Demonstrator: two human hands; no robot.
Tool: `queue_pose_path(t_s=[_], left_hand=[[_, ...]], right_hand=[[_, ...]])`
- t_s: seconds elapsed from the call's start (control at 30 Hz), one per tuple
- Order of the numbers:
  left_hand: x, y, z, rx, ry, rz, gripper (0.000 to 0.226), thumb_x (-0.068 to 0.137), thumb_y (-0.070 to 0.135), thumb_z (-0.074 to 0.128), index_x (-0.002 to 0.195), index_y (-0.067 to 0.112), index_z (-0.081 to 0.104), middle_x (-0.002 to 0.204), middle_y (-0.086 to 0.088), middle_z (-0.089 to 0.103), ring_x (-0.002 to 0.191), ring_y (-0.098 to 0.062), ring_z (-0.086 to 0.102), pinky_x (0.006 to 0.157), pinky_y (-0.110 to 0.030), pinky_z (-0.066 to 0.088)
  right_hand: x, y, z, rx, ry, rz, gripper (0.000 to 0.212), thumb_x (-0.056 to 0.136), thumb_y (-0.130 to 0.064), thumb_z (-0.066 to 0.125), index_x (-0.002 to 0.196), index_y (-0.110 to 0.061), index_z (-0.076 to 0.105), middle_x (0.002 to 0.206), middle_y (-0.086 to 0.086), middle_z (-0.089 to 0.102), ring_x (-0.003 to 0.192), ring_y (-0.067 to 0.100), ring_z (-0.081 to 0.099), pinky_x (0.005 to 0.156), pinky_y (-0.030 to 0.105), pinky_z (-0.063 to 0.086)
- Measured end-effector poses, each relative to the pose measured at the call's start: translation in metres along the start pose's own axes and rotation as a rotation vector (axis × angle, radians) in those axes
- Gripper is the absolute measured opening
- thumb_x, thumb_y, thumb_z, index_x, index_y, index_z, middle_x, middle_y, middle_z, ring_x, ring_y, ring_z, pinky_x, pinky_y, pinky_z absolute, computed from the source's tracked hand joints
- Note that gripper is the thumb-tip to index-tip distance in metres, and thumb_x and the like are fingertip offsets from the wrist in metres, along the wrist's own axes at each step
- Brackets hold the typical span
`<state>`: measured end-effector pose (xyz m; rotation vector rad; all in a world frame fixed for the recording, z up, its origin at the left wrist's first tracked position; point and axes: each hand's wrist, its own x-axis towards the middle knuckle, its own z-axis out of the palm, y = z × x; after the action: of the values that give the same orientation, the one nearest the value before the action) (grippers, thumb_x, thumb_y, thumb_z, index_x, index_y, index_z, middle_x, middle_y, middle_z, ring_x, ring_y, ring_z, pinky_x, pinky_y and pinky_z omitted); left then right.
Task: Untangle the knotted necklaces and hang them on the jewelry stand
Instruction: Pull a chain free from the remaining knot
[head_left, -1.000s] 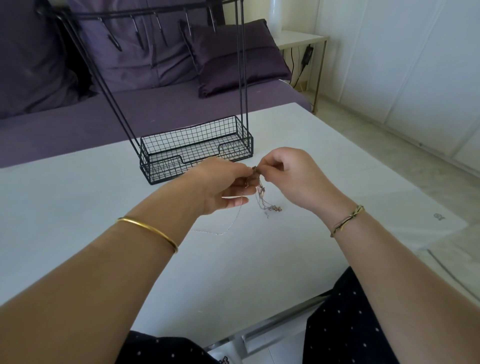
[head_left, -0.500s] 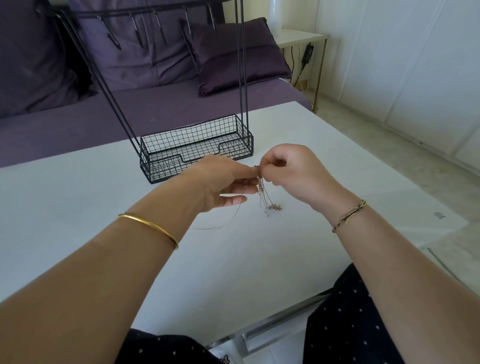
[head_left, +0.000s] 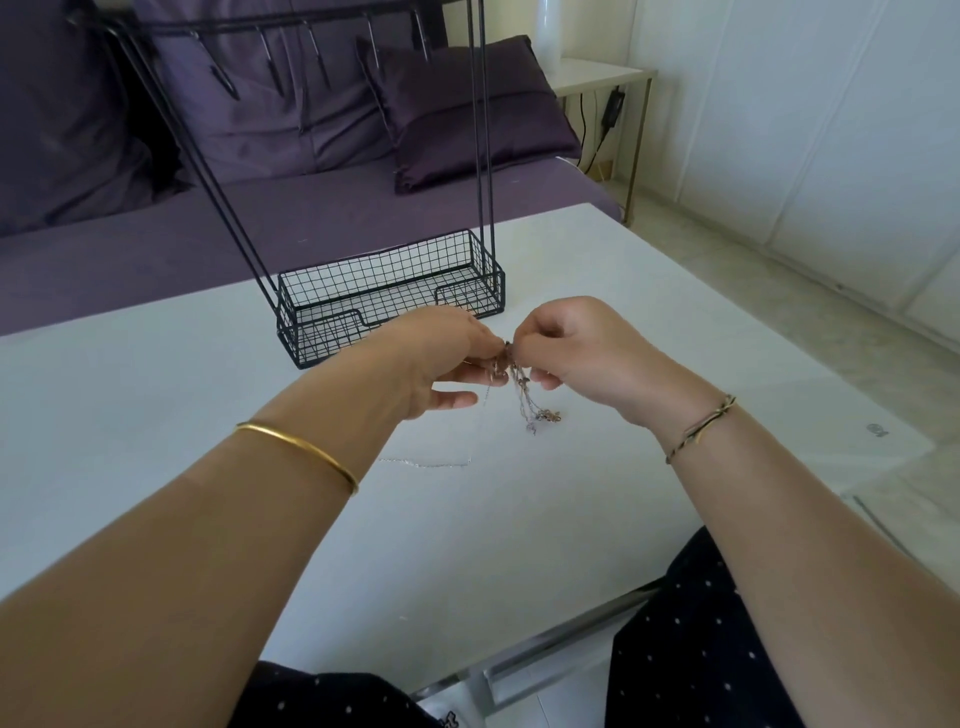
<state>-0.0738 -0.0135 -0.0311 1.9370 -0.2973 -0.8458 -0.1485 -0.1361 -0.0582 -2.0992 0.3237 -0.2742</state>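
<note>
While both hands meet over the middle of the white table (head_left: 156, 415), the knotted necklaces (head_left: 522, 400) hang between their fingertips, a small bundle of thin chains whose lower end, with tiny charms, reaches the tabletop at about five o'clock from the knot. The left hand (head_left: 436, 358) pinches the top of the knot from nine o'clock, thumb against curled fingers, one finger stretched out beneath. The right hand (head_left: 582, 353) pinches the same spot from three o'clock, its fingers curled tight. A fine silver chain (head_left: 426, 462) drops from the left hand's side and lies on the table toward seven o'clock.

A gold bangle (head_left: 301, 449) circles the left wrist and a cord bracelet (head_left: 698, 428) the right. At twelve o'clock from the hands, near but apart from them, stands the jewelry stand (head_left: 389, 306), black wire with a mesh basket at its base, tall uprights and a top bar with hooks (head_left: 311, 57). Beyond it lies a purple sofa (head_left: 156, 244) with a dark cushion (head_left: 467, 114), and at two o'clock a small side table (head_left: 597, 78).
</note>
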Motion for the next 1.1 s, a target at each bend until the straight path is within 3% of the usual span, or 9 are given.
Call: queue_pose_path(t_s=[0.13,0.23,0.4,0.53,0.7,0.83,0.97,1.1], left_hand=[[-0.001,0.002,0.003,-0.019,-0.028,0.02,0.024,0.096,0.008,0.049,0.073,0.014,0.056,0.066,0.001,0.062,0.063,-0.012,0.062,0.075,-0.032,0.049],[-0.001,0.003,0.0,-0.104,-0.064,0.003,0.021,0.098,0.01,0.048,0.078,0.011,0.055,0.061,0.0,0.054,0.05,-0.01,0.049,0.064,-0.028,0.051],[0.0,0.001,-0.003,-0.019,-0.023,0.105,0.008,0.095,0.016,0.057,0.087,0.013,0.058,0.067,0.001,0.047,0.05,-0.008,0.038,0.05,-0.02,0.042],[0.002,-0.001,0.0,0.121,0.022,0.197,0.01,0.085,0.015,0.071,0.08,0.017,0.062,0.07,0.004,0.047,0.063,-0.011,0.042,0.055,-0.022,0.041],[0.001,-0.001,0.001,0.112,0.054,0.202,0.013,0.089,0.01,0.065,0.08,0.016,0.058,0.083,0.0,0.059,0.071,-0.009,0.057,0.057,-0.021,0.051],[0.0,0.003,0.002,-0.066,0.018,0.069,0.017,0.09,0.001,0.059,0.077,0.011,0.053,0.103,-0.013,0.064,0.086,-0.02,0.065,0.069,-0.04,0.061],[0.001,0.006,0.001,-0.154,0.061,0.012,0.019,0.088,-0.004,0.056,0.075,0.009,0.053,0.1,-0.014,0.062,0.094,-0.024,0.065,0.074,-0.048,0.059],[0.001,0.006,0.003,0.093,0.165,0.077,0.015,0.087,0.005,0.062,0.076,0.013,0.055,0.106,-0.012,0.065,0.104,-0.023,0.061,0.084,-0.037,0.052]], right_hand=[[0.003,-0.001,-0.001,0.065,0.038,0.055,0.016,0.085,-0.009,0.054,0.079,0.003,0.063,0.072,0.009,0.058,0.065,0.016,0.055,0.065,0.03,0.044],[0.002,-0.001,-0.004,0.276,-0.026,0.167,0.017,0.085,-0.006,0.053,0.071,-0.001,0.062,0.067,0.007,0.059,0.057,0.014,0.054,0.062,0.03,0.049],[0.0,0.002,-0.01,0.415,-0.053,0.256,0.019,0.087,-0.007,0.053,0.069,-0.006,0.061,0.065,0.005,0.058,0.055,0.015,0.052,0.062,0.029,0.048],[0.0,0.0,-0.009,0.448,-0.06,0.243,0.024,0.087,-0.005,0.051,0.066,-0.005,0.062,0.06,0.002,0.06,0.055,0.015,0.052,0.062,0.028,0.047],[0.0,0.001,-0.007,0.43,-0.016,0.196,0.018,0.085,-0.003,0.052,0.069,-0.006,0.059,0.061,0.001,0.063,0.058,0.013,0.052,0.06,0.026,0.047],[0.001,0.001,-0.004,0.37,0.034,0.156,0.016,0.084,-0.003,0.055,0.069,-0.008,0.06,0.07,0.004,0.06,0.062,0.013,0.054,0.061,0.025,0.048],[0.002,0.001,0.001,0.201,0.078,0.039,0.013,0.084,-0.004,0.056,0.073,-0.009,0.062,0.072,0.004,0.059,0.064,0.012,0.054,0.06,0.023,0.048],[0.001,-0.001,0.003,0.037,0.135,-0.057,0.01,0.083,-0.004,0.056,0.08,0.003,0.063,0.067,0.005,0.056,0.057,0.014,0.046,0.052,0.019,0.038]])
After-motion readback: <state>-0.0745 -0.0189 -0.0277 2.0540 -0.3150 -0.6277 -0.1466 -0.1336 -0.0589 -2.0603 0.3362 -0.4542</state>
